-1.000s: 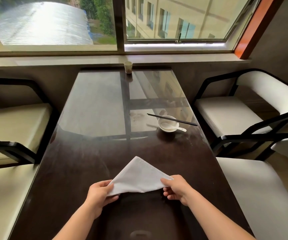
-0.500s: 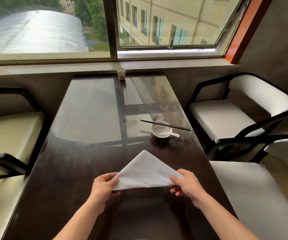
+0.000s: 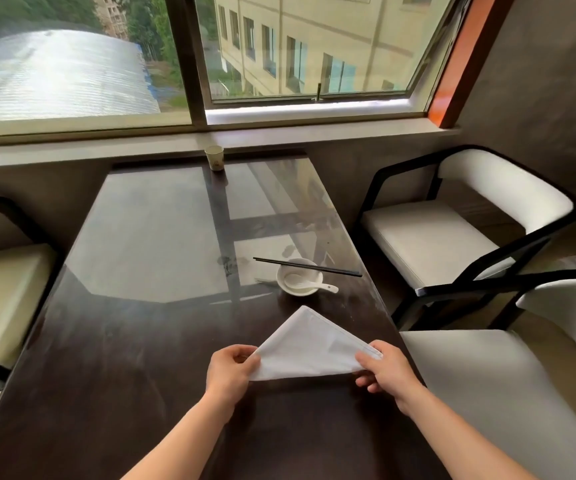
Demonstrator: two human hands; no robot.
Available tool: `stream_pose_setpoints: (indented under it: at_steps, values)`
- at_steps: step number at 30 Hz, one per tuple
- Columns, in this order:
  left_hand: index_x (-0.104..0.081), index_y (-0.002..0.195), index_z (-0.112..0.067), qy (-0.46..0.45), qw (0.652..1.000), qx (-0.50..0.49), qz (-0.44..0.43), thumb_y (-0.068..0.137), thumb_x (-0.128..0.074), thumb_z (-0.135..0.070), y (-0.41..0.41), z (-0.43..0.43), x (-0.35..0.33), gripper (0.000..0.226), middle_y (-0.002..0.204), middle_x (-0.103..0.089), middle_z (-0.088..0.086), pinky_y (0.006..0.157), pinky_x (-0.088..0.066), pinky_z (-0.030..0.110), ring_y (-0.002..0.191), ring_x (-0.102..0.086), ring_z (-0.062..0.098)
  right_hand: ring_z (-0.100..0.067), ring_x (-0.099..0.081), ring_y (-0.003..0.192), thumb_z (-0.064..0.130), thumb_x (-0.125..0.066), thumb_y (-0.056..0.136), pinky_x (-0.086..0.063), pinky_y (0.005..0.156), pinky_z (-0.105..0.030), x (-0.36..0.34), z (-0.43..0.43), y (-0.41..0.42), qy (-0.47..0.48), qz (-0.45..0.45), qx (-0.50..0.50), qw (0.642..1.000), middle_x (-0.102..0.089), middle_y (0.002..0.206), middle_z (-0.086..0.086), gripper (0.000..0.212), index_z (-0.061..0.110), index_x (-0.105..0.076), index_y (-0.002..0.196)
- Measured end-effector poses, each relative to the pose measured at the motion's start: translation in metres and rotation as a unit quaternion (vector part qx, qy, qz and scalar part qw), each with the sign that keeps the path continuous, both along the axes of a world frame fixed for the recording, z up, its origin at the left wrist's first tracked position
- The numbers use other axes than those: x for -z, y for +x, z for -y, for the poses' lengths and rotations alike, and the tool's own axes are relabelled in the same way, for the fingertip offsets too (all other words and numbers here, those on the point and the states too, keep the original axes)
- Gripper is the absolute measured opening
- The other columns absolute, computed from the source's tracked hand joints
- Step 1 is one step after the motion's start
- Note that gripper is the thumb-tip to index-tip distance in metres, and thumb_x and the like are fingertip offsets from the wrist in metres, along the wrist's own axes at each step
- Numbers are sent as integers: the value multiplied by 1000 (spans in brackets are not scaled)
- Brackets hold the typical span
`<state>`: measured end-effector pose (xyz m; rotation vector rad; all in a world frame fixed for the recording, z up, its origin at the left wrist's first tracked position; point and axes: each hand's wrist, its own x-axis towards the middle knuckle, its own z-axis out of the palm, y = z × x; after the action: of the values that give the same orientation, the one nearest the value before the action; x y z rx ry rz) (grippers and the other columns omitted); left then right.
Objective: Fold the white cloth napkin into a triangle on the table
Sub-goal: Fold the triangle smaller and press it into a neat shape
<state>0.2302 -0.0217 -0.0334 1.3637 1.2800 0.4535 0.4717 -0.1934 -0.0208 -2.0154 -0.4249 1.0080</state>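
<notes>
The white cloth napkin (image 3: 309, 348) is folded into a triangle with its apex pointing away from me, over the near part of the dark glossy table (image 3: 141, 341). My left hand (image 3: 229, 370) pinches its left corner. My right hand (image 3: 385, 370) pinches its right corner. The long folded edge runs between the two hands. Whether the napkin lies flat on the table or is held just above it cannot be told.
A small white bowl (image 3: 298, 280) with a white spoon and black chopsticks (image 3: 307, 266) across it sits just beyond the napkin's apex. A paper cup (image 3: 214, 157) stands at the far table edge by the window. Chairs (image 3: 452, 237) flank the table.
Both hands with the napkin have shifted to the right and a little farther away, towards the bowl. The grip on both corners is the same.
</notes>
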Motion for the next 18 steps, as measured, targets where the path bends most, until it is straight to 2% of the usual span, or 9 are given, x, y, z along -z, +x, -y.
stream_pose_setpoints:
  at_steps: [3,7,12,18]
  values:
    - [-77,81,-25,30,999,14,-36,82,-76,-19,13,-6,4,6,77,-76,-3,74,-57,36,77,-71,15,-21,-70,60,17,-61,95,-49,48,-28,8,-10,17,-10,7,-3,1000,-75,87,-18,11,6,-63,96]
    - [-73,76,-31,96,987,48,-123,79,-74,-19,21,-12,10,13,67,-71,-5,58,-47,24,64,-64,7,-19,-68,57,16,-61,93,-47,45,-27,15,-21,30,-23,10,-16,1000,-76,79,-11,10,6,-62,94]
    - [-67,78,-36,140,971,68,-181,84,-69,-23,27,-11,17,15,68,-66,-7,54,-39,21,64,-60,5,-19,-65,55,16,-60,93,-44,43,-26,20,-28,34,-33,16,-18,999,-74,79,-13,12,5,-61,93]
    - [-69,90,-32,175,962,69,-196,89,-64,-27,31,-13,19,7,78,-65,-9,61,-42,27,73,-60,7,-15,-57,48,21,-63,92,-41,40,-26,25,-29,36,-52,19,-4,998,-64,71,-9,17,4,-61,91]
